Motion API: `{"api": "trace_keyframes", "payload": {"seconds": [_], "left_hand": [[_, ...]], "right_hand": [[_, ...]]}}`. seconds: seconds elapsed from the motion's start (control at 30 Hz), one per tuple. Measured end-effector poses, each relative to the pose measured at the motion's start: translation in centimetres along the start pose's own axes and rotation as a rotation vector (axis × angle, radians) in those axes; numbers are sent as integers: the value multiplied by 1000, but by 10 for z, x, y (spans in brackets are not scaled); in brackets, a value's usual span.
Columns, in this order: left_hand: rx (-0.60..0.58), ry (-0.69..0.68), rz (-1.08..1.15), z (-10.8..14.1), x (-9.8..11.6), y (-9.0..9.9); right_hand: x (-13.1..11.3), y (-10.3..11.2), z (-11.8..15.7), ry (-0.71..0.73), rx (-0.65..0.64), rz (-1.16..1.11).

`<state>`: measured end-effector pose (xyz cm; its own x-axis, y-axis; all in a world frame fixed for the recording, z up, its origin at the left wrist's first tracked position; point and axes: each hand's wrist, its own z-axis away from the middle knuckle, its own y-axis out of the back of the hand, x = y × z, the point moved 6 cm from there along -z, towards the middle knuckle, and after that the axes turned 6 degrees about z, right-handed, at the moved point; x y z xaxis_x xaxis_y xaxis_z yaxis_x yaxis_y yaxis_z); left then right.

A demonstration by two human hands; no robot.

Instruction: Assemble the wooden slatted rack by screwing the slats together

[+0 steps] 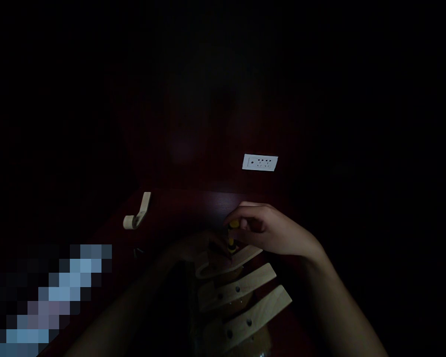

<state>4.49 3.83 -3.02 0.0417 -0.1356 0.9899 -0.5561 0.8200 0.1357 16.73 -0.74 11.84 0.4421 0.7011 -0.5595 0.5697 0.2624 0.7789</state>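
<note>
My right hand (271, 223) is closed around the top of a yellow-and-black screwdriver (232, 239), which stands nearly upright. Below it lies the farthest of three pale wooden hooks (241, 259), and the screwdriver's tip is lost in shadow there. My left hand (200, 245) is in deep shadow at the left end of this hook, its fingers too dark to make out clearly. Nearer to me are a middle wooden hook (254, 280) and a front wooden hook (265, 310), each with two dark holes. All three lie across a brownish, shiny base (260, 342).
A loose curved wooden hook (143, 210) lies on the dark red table (182, 203) at the left. Small thin pieces, perhaps screws (138, 253), lie nearer. A white socket plate (260, 162) is on the back wall. A pixelated bright patch covers the lower left.
</note>
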Motion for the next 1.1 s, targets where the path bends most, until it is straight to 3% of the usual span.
{"api": "trace_keyframes", "payload": {"seconds": [0.67, 1.1], "left_hand": [[18, -30, -15, 6, 17, -5], [1, -36, -46, 5, 12, -3]], "right_hand": [[5, 0, 5, -46, -86, -137], [11, 1, 0, -84, 26, -34]]}}
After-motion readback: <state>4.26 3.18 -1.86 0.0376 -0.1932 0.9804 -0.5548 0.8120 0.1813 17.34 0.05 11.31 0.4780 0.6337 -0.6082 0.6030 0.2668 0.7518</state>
